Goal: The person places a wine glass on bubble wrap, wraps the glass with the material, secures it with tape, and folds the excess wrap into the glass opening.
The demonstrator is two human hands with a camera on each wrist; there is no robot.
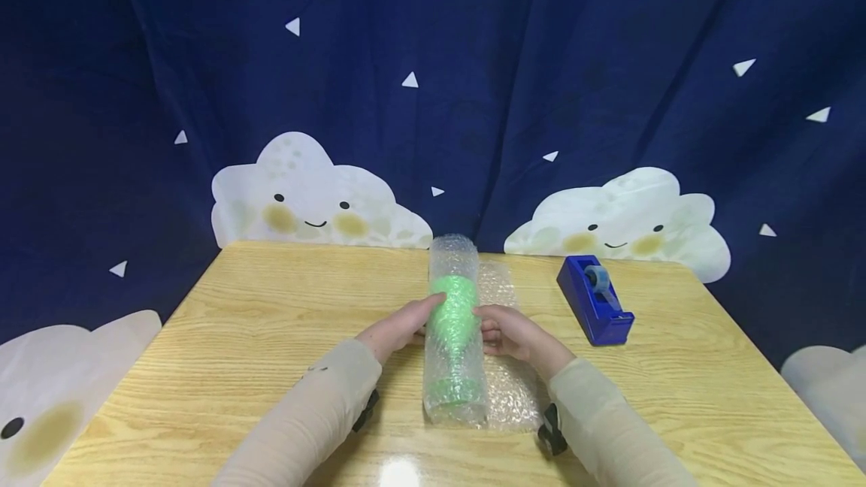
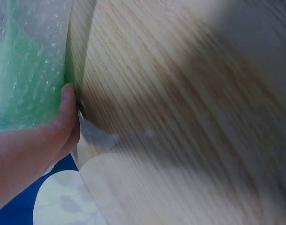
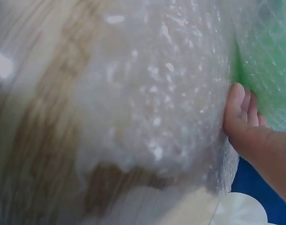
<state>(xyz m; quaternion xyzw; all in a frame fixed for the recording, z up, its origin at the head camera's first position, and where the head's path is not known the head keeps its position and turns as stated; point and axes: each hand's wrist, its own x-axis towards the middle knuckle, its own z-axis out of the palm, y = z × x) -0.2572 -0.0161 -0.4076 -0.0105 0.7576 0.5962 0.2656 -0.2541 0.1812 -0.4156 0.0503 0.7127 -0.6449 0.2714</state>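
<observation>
A green object [image 1: 456, 316], broad toward the far end, narrow lower down and wide again at its near end like a goblet, lies rolled inside clear bubble wrap [image 1: 452, 255]. The roll points away from me on the table. My left hand [image 1: 407, 323] grips its left side, thumb on top and the other fingers mostly hidden beside or under it. From the right, my right hand [image 1: 516, 331] holds the opposite side with curled fingers. A flat length of bubble wrap [image 3: 152, 93] spreads out to the right, partly beneath the right hand and wrist.
To the right on the wooden table [image 1: 291, 307] stands a blue tape dispenser [image 1: 595, 303] with a roll of clear tape [image 1: 597, 278]. Behind the table's far edge hangs a dark blue curtain [image 1: 433, 141] with clouds and white triangles.
</observation>
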